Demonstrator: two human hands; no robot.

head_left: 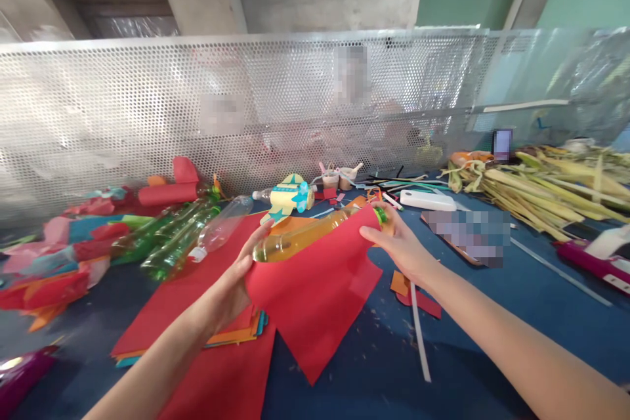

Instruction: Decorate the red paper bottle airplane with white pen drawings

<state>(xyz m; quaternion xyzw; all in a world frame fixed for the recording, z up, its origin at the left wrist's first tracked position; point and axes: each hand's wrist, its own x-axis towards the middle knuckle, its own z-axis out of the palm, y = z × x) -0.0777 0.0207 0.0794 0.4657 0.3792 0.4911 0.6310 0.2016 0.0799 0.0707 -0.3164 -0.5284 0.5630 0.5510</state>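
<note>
Above the dark blue tabletop, a clear plastic bottle (305,236) lies on its side between my hands, with a green cap toward the right. A red craft sheet (315,295) is bent along its near side and hangs down to a pointed corner. My left hand (231,295) is closed around the bottle's base end and the sheet's left edge. My right hand (396,243) grips the capped end, its thumb pressing the sheet against the bottle. Beneath my left hand is a stack of red, orange and blue sheets (182,295).
Several green bottles (172,243) and coloured scraps (63,256) crowd the left. A decorated yellow bottle (293,195) lies behind. To the right are a phone (457,239), a white device (428,200), dry husks (536,190) and a purple tool (595,262). A perforated metal screen (147,105) stands at the back.
</note>
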